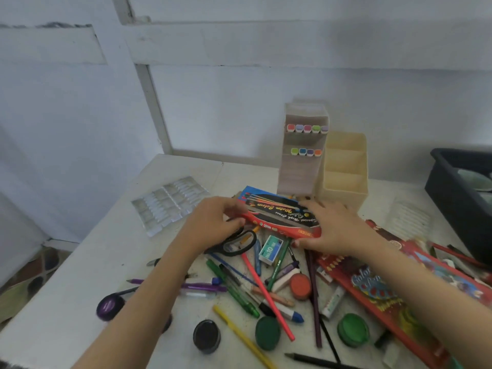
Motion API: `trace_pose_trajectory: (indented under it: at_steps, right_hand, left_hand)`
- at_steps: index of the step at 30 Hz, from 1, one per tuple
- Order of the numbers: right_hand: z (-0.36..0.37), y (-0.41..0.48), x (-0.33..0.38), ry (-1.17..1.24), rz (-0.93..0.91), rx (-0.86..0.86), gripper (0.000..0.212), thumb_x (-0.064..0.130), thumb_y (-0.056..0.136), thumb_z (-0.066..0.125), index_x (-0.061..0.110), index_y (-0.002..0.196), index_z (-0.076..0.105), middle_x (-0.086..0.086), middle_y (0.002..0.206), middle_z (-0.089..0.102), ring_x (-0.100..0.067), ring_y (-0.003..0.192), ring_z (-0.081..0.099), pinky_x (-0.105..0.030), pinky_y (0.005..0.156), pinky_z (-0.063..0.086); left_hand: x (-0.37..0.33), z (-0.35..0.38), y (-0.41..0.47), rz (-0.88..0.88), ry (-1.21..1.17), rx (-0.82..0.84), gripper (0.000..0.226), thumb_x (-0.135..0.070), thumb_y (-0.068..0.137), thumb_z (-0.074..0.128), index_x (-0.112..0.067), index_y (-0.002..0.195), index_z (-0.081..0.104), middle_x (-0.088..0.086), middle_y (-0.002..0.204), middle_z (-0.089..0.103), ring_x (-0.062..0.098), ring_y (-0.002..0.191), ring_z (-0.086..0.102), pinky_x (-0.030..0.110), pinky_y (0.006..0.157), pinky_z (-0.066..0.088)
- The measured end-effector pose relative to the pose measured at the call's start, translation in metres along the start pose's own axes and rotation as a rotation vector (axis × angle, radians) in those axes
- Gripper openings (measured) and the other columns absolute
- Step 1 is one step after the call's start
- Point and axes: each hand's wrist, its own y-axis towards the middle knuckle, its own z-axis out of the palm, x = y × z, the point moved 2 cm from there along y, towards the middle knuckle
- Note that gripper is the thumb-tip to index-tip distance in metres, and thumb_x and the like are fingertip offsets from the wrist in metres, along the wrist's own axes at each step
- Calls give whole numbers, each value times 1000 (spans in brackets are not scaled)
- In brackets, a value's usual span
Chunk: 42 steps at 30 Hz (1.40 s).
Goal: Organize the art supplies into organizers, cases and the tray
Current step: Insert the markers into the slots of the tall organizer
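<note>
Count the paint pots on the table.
5: purple pot by the left forearm, black pot near the front, dark green pot beside it, light green pot further right, orange pot mid-pile. The forearm may hide another.

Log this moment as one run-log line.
water colour box: held over scattered pens | left hand: grips its left end | right hand: grips its right end

Pale bluish wall, white timber framing, white table, patterned floor lower left
</note>
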Motion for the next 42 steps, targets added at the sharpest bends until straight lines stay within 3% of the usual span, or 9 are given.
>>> trace_pose_trajectory:
  at_steps: [3, 9, 15, 21, 26, 31, 35, 38, 42]
  right_hand:
    - [10, -2, -4, 45, 11, -22, 92, 67, 71, 60, 35, 146, 17, 2, 142, 41, -23, 124, 42, -40, 104, 33]
    - [-6, -8, 6, 273, 4, -103, 80, 64, 74, 61, 31, 141, 31, 2, 133, 50, -18, 114, 50, -40, 99, 41]
    - [-13, -14, 26, 486, -28, -117, 87, 79, 68, 36, 26, 136, 40, 3, 128, 54, -14, 106, 54, -37, 92, 47]
    - [-19, -20, 40, 856, 56, -147, 63, 70, 72, 37, 28, 117, 50, 5, 112, 57, -8, 95, 54, -26, 74, 40]
    - [-29, -10, 39, 1095, 252, -47, 51, 49, 98, 31, 10, 124, 51, -15, 127, 54, -28, 108, 54, -35, 91, 42]
    - [-23, -21, 35, 1242, 226, -112, 43, 58, 92, 31, 25, 100, 58, -11, 106, 65, -24, 89, 61, -29, 72, 46]
    - [-24, -15, 55, 1183, 236, -46, 40, 47, 97, 34, 14, 102, 56, -11, 97, 61, -23, 80, 56, -30, 70, 42]
    - [-8, -17, 71, 997, 76, -79, 32, 48, 95, 41, 21, 110, 52, -6, 95, 59, -14, 77, 54, -27, 64, 39]
    - [10, -24, 84, 827, 9, -229, 45, 61, 90, 41, 29, 121, 44, 10, 98, 54, -9, 89, 54, -25, 68, 38]
  left_hand:
    - [14, 3, -19, 16, 25, 106, 27, -21, 77, 74, -30, 101, 68, -25, 90, 59, -14, 84, 52, 15, 79, 44]
    - [29, 3, -36, 123, 262, 88, 58, -25, 69, 80, -25, 123, 62, -4, 114, 65, 12, 100, 54, 19, 81, 35]
    - [37, -2, -42, 55, 208, -16, 42, -18, 75, 74, -27, 115, 65, -13, 101, 59, 6, 92, 49, 15, 78, 34]
    - [51, -10, -37, -26, 89, -139, 36, -15, 76, 73, -27, 109, 64, -14, 101, 58, 8, 96, 50, 22, 80, 38]
    - [58, -18, -28, -40, 111, -315, 35, -16, 75, 74, -21, 108, 67, -3, 105, 68, 20, 99, 58, 27, 81, 40]
    - [64, -23, -15, -138, 104, -438, 36, -15, 75, 72, -15, 110, 66, -2, 101, 68, 19, 95, 60, 30, 84, 47]
    - [75, -22, -6, -235, 152, -441, 37, -17, 76, 71, -14, 112, 65, 5, 107, 70, 25, 99, 61, 39, 86, 51]
    - [81, -19, -4, -289, 121, -372, 41, -20, 78, 71, -16, 118, 63, 5, 113, 68, 24, 102, 61, 38, 88, 50]
    - [61, -19, -12, -175, 11, -496, 25, -23, 96, 50, -11, 112, 66, 5, 102, 69, 15, 85, 58, 21, 70, 42]
